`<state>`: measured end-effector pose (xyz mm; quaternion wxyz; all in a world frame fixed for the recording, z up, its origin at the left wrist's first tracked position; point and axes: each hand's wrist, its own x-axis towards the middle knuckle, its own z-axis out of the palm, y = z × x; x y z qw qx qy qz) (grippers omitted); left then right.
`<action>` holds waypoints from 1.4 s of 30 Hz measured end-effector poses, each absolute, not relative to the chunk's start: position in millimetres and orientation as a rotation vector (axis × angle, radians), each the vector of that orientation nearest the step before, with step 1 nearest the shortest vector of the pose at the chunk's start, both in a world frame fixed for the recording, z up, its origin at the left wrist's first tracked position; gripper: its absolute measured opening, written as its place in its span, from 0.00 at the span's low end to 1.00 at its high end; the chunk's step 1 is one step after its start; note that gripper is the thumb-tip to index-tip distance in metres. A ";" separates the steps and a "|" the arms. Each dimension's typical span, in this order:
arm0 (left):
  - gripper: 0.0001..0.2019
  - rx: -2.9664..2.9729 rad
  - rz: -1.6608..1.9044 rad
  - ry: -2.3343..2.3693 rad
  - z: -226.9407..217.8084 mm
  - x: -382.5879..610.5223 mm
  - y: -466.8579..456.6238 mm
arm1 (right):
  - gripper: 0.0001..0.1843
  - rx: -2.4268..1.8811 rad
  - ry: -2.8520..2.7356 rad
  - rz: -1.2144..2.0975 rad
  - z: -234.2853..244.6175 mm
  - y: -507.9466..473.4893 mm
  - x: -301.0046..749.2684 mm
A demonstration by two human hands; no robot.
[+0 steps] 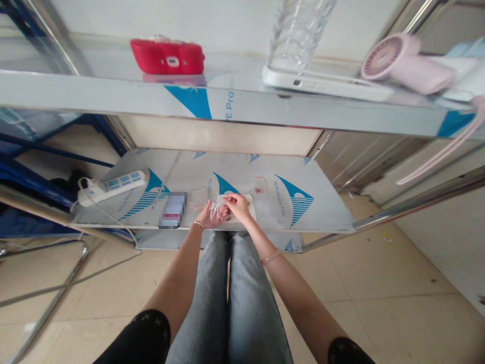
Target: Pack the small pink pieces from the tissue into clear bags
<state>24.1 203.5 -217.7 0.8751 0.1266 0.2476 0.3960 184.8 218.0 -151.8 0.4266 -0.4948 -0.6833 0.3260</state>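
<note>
A small clear plastic bag point(216, 211) is held in my left hand point(205, 217), whose fingers are closed around its lower left side. My right hand point(238, 207) is over the bag's right edge, thumb and fingertips pinched together. Whatever is in that pinch is too small to make out. Small dark reddish pieces show beneath the right hand, beside a white sheet or tray point(251, 203) partly covered by it. More clear bags point(197, 196) lie flat to the left of the hands. Beyond the right hand rests another small clear bag point(259, 185) with reddish bits inside.
A phone point(173, 210) and a white power strip point(113, 188) with a trailing cord lie left on the film-covered shelf point(326, 207). The upper shelf point(125, 96) carries a red case point(167, 56), a clear bottle point(299, 33), a white device point(326, 85) and a pink fan point(409, 63).
</note>
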 end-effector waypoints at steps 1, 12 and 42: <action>0.34 0.267 0.828 0.523 -217.9 24.2 203.6 | 0.07 -1.222 -1.739 0.838 -150.1 218.6 182.5; 0.35 0.218 0.833 0.537 -213.8 24.3 202.2 | 0.10 -1.393 -1.759 0.809 -177.6 212.1 202.2; 0.35 0.172 0.831 0.560 -203.6 27.0 198.7 | 0.04 -1.521 -1.875 0.541 -219.1 192.5 223.7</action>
